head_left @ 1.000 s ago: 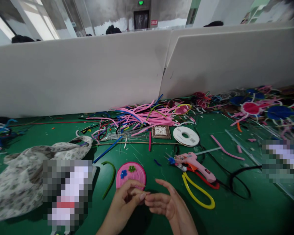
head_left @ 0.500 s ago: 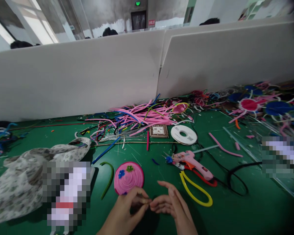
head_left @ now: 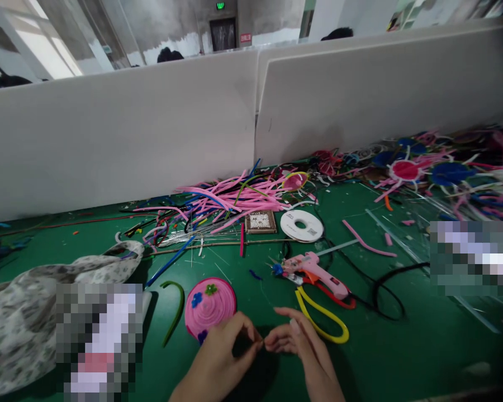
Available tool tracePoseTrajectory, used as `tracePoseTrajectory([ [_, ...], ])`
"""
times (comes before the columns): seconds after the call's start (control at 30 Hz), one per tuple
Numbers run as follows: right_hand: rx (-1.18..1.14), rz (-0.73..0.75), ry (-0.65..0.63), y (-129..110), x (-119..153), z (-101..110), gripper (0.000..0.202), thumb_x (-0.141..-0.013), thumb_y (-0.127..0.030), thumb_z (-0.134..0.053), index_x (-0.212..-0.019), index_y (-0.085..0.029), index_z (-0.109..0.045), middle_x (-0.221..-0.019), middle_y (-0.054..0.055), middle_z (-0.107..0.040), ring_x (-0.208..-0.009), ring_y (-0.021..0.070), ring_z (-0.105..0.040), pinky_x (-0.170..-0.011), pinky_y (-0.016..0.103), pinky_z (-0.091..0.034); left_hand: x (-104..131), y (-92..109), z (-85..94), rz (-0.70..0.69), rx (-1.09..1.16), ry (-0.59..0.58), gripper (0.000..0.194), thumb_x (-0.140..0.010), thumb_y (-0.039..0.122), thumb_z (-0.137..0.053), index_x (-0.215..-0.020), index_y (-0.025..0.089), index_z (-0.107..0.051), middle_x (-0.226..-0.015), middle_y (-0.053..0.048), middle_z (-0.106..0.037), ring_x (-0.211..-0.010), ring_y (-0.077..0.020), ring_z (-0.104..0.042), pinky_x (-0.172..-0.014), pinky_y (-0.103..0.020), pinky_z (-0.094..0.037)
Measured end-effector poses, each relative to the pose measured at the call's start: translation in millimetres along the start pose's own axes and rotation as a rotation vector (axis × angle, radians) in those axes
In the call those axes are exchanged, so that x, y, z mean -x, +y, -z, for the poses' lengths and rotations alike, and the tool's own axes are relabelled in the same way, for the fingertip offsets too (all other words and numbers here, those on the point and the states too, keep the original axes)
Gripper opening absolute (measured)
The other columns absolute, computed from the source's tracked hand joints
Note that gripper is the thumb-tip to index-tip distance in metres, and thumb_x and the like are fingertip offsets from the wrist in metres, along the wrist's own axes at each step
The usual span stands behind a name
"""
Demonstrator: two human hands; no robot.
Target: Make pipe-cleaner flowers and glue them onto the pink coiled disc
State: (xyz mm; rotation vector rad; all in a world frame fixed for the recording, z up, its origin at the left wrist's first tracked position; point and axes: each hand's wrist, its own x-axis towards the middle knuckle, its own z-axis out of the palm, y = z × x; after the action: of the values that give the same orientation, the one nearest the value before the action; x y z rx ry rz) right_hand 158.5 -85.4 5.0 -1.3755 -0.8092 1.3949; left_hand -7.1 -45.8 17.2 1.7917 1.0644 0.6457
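My left hand [head_left: 224, 354] is pinched, thumb and forefinger together, on something too small to make out. Right beside its fingertips is my right hand [head_left: 304, 346], palm turned inward, forefinger and thumb apart and the other fingers curled toward the left hand's pinch. Partly behind my left hand lies a pink coiled disc [head_left: 213, 312] bearing small blue and green flowers. A green bent strip [head_left: 176, 312] rests left of the disc. To the right of my right hand are a yellow looped strip [head_left: 322, 321] and a pink glue gun [head_left: 318, 271] lying over red-handled pliers.
Pink strips [head_left: 235, 198] are heaped by the white partition [head_left: 121, 134]. A white spool [head_left: 302, 226] and a small square box of beads [head_left: 260, 221] lie before them. Patterned cloth [head_left: 20, 324] is at left, blurred-out objects at both sides, and finished pieces [head_left: 406, 170] at back right.
The view has shifted, so the table items appear farther left. My hands stay close together in nearly the same pose, with my left fingertips slightly farther right of the disc.
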Motion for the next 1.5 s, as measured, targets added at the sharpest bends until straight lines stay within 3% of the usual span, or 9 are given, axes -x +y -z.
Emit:
tracePoseTrajectory([
  [0.3,0.015,0.041,0.012,9.7,-7.2,4.6,0.042,-0.088,-0.055,-0.043,-0.107,-0.02,-0.055,-0.085,0.007,-0.07,-0.08,0.0205,-0.066,-0.076,0.033,-0.052,-10.3,-16.7,-11.2,-0.192,-0.129,0.054,0.028,-0.074,-0.004,-0.04,-0.067,0.021,-0.033,-0.076,0.0,-0.06,-0.066,-0.0118,-0.053,-0.057,-0.02,-0.036],
  [0.47,0.013,0.056,0.045,8.3,-10.4,0.8,0.042,-0.087,-0.056,-0.045,-0.105,-0.019,-0.056,-0.088,0.008,-0.069,-0.084,0.021,-0.065,-0.079,0.034,-0.05,-15.5,-18.7,-13.0,-0.21,-0.135,0.065,0.029,-0.073,-0.006,-0.036,-0.067,0.021,-0.031,-0.077,0.0,-0.054,-0.067,-0.0125,-0.048,-0.058,-0.022,-0.034],
  [0.67,-0.264,0.054,0.058,3.1,-10.7,-2.4,0.032,-0.087,-0.049,-0.049,-0.101,-0.02,-0.055,-0.08,0.006,-0.069,-0.077,0.021,-0.065,-0.075,0.035,-0.05,-24.1,-19.2,-6.5,-0.145,-0.033,0.149,0.025,-0.079,-0.002,-0.038,-0.072,0.021,-0.039,-0.08,-0.001,-0.057,-0.072,-0.0132,-0.054,-0.063,-0.023,-0.041],
  [0.77,-0.461,0.061,0.053,-1.7,-13.4,-3.0,0.029,-0.088,-0.047,-0.047,-0.097,-0.021,-0.056,-0.07,0.004,-0.067,-0.067,0.0188,-0.062,-0.066,0.033,-0.049,-27.8,-8.9,1.7,-0.04,0.072,0.186,0.015,-0.089,0.009,-0.042,-0.094,0.021,-0.05,-0.09,-0.003,-0.064,-0.085,-0.015,-0.062,-0.076,-0.026,-0.046],
  [0.87,-0.55,0.062,0.037,-6.6,-17.4,-4.8,0.026,-0.088,-0.044,-0.047,-0.094,-0.021,-0.057,-0.07,0.004,-0.066,-0.068,0.0178,-0.06,-0.067,0.032,-0.048,-28.9,6.2,8.2,0.001,0.143,0.163,0.023,-0.092,0.019,-0.047,-0.114,0.023,-0.053,-0.101,-0.004,-0.068,-0.097,-0.0156,-0.063,-0.086,-0.028,-0.046],
  [0.93,-0.571,0.066,0.033,-8.6,-19.1,-6.6,0.025,-0.089,-0.042,-0.046,-0.095,-0.021,-0.058,-0.072,0.004,-0.066,-0.071,0.018,-0.06,-0.069,0.032,-0.048,-28.8,13.4,9.6,-0.03,0.159,0.105,0.02,-0.089,0.023,-0.055,-0.107,0.025,-0.062,-0.103,-0.003,-0.069,-0.098,-0.0162,-0.062,-0.087,-0.027,-0.046],
  [1.13,-0.476,0.077,0.028,-6.6,-17.9,-9.1,0.026,-0.091,-0.042,-0.043,-0.097,-0.021,-0.056,-0.075,0.005,-0.067,-0.075,0.0195,-0.061,-0.073,0.035,-0.048,-30.2,12.6,7.1,0.054,0.186,0.117,0.005,-0.079,0.022,-0.067,-0.077,0.018,-0.069,-0.077,-0.002,-0.069,-0.074,-0.0156,-0.063,-0.069,-0.024,-0.046],
  [1.3,-0.345,0.107,0.063,-6.6,-17.9,-9.0,0.024,-0.088,-0.042,-0.05,-0.098,-0.02,-0.056,-0.076,0.004,-0.066,-0.075,0.0187,-0.061,-0.072,0.032,-0.048,-30.5,11.0,8.2,0.058,0.179,0.068,0.007,-0.081,0.02,-0.064,-0.076,0.017,-0.066,-0.076,-0.002,-0.067,-0.075,-0.0155,-0.061,-0.069,-0.024,-0.044],
  [1.5,-0.277,0.04,0.058,-12.6,-20.8,-10.4,0.024,-0.088,-0.043,-0.05,-0.098,-0.022,-0.055,-0.071,0.001,-0.064,-0.07,0.0166,-0.059,-0.07,0.029,-0.047,-26.7,9.3,6.9,-0.01,0.068,0.071,0.006,-0.085,0.02,-0.06,-0.082,0.019,-0.064,-0.082,-0.002,-0.065,-0.078,-0.0155,-0.06,-0.07,-0.024,-0.042],
])
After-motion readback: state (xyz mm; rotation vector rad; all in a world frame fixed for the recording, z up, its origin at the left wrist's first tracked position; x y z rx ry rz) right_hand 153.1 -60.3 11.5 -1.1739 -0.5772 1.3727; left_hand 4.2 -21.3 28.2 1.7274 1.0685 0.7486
